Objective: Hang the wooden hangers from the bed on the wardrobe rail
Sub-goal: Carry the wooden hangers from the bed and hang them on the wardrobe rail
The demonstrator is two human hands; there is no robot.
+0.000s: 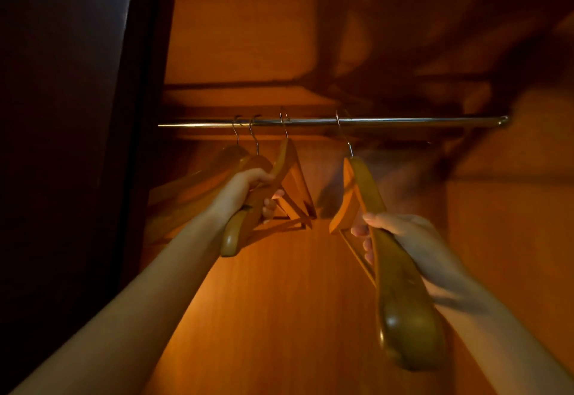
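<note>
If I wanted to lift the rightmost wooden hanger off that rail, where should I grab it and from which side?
Probably by the sloping wooden shoulder arm, coming from below and the front, as the right hand does now. The rightmost hanger hangs by its hook over the rail, so its broad arm slants down towards you, thick enough to wrap fingers around.

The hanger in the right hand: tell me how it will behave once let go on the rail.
The right-hand hanger looks thick and rigid, so it should keep its shape. Its thin hook sits over the smooth rail, so it may swing and slide sideways. It probably feels fairly heavy.
</note>
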